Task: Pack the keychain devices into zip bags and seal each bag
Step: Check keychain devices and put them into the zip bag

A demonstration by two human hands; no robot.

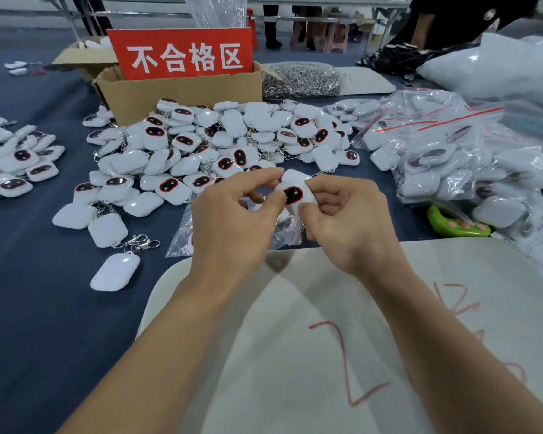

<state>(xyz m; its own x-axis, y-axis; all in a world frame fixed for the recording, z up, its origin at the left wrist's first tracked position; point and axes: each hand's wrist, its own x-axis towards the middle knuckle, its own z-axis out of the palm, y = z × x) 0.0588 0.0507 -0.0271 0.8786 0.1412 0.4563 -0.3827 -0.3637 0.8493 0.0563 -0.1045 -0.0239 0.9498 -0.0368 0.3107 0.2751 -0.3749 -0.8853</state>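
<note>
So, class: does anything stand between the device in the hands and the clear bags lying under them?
Nothing visible does. The left hand and right hand pinch the device just above the clear bags; only their own fingers surround it.

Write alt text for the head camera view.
The left hand and right hand pinch one white device over a blue table. Behind it lies a pile of loose devices; bagged devices are heaped to the right. A cardboard box with a red sign stands behind the pile.
</note>
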